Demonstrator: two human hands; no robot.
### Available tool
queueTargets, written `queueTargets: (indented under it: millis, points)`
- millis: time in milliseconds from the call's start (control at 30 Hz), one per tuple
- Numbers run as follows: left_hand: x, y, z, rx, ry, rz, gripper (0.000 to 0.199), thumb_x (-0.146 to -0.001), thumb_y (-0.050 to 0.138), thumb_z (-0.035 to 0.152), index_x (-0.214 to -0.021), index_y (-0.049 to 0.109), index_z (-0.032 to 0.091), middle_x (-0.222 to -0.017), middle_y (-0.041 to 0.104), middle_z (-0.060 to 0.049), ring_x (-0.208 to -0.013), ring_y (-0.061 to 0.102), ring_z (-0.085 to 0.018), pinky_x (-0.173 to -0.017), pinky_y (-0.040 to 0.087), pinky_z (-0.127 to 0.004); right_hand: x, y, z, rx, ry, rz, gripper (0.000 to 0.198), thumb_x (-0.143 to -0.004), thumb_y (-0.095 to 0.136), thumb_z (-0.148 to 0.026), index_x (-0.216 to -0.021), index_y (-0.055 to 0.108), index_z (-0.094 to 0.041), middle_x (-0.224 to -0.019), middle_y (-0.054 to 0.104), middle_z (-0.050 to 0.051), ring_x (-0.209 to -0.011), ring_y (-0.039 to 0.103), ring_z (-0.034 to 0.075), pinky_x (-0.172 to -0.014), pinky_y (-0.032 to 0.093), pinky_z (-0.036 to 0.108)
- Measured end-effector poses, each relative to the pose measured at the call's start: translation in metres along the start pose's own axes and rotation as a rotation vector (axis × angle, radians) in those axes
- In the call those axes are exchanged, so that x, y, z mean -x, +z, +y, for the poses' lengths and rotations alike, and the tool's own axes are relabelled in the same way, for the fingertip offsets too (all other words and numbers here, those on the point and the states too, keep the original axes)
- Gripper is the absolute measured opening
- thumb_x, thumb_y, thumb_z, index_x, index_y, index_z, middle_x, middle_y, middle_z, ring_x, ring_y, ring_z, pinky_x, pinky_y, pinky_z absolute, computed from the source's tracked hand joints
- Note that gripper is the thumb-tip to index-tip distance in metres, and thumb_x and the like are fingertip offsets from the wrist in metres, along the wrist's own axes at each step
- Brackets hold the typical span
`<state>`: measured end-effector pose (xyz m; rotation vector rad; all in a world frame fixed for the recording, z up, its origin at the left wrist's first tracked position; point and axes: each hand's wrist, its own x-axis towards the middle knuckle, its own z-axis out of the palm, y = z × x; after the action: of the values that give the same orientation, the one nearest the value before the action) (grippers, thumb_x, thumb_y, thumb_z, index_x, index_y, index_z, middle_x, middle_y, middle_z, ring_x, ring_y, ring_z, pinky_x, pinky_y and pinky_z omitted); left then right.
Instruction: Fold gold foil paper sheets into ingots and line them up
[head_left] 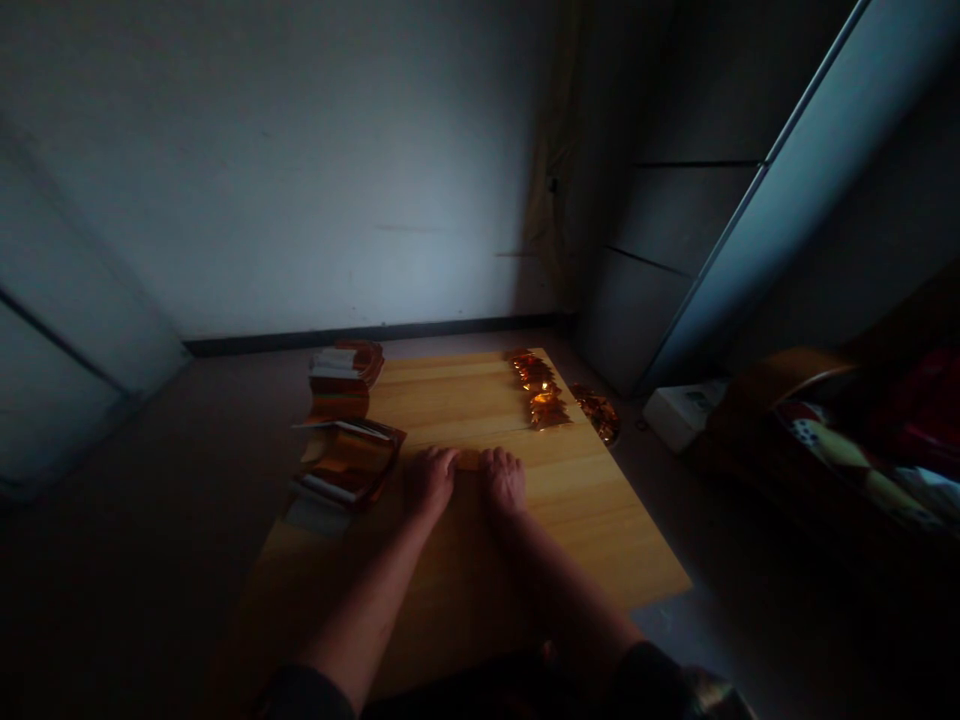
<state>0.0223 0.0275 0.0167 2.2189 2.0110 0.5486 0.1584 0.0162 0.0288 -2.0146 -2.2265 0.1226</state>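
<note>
A narrow strip of orange-gold paper (pixel 469 460) lies on the wooden table, spanning the gap between my hands. My left hand (pixel 433 482) is closed on its left end, with the thumb toward the middle. On the right end my right hand (pixel 504 480) is closed too, its fingers curled over and pressed down. The paper under both hands is hidden. To the left are stacks of orange-gold paper sheets (pixel 349 460) with pale edges. Shiny folded gold foil pieces (pixel 544 395) sit in rows at the table's far right.
The light wooden table (pixel 600 520) stands before a white wall (pixel 337 180). More gold foil pieces (pixel 598 412) are heaped beyond its right edge. A white box (pixel 679 415) is on the floor by a tall cabinet (pixel 645 270). A wooden-armed seat (pixel 810 370) holds cloth at right.
</note>
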Motion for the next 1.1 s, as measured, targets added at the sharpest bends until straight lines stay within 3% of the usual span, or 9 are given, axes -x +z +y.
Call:
queueTargets:
  millis: [333,633,833,1100]
  points:
    - [-0.002,-0.003,0.004,-0.04,-0.013,-0.028,0.027,-0.088,0.043,0.022,-0.106,0.064,0.026,-0.101,0.066,-0.005,-0.095,0.057,-0.02,-0.082,0.039,-0.031,-0.008,0.001,0.01,-0.015,-0.025,0.009,0.02,-0.095,0.035,-0.018,-0.1,0.055,-0.021,-0.092,0.062,0.006,-0.082,0.059,0.016,-0.067,0.036,0.026]
    - [-0.001,-0.003,0.002,-0.132,0.066,-0.047,0.034,-0.086,0.043,0.017,-0.111,0.062,0.03,-0.099,0.063,-0.005,-0.093,0.055,-0.02,-0.079,0.038,-0.032,-0.006,-0.002,0.012,-0.056,-0.021,0.055,0.018,-0.095,0.039,-0.022,-0.096,0.056,-0.022,-0.089,0.06,0.003,-0.076,0.057,0.013,-0.062,0.035,0.024]
    - [-0.003,-0.003,-0.001,-0.047,0.055,-0.045,0.028,-0.088,0.045,0.028,-0.103,0.068,0.032,-0.092,0.061,-0.005,-0.095,0.052,-0.019,-0.082,0.037,-0.03,-0.005,-0.003,0.015,-0.088,-0.029,0.069,0.018,-0.093,0.042,-0.021,-0.091,0.06,-0.021,-0.091,0.061,0.004,-0.083,0.055,0.014,-0.066,0.034,0.024]
    - [-0.002,-0.004,0.0,-0.036,-0.015,-0.055,0.03,-0.085,0.048,0.022,-0.098,0.071,0.036,-0.094,0.061,-0.005,-0.093,0.049,-0.021,-0.08,0.036,-0.034,-0.004,0.0,0.029,-0.136,0.017,0.095,0.018,-0.092,0.046,-0.028,-0.096,0.063,-0.024,-0.104,0.059,0.004,-0.098,0.048,0.017,-0.076,0.034,0.026]
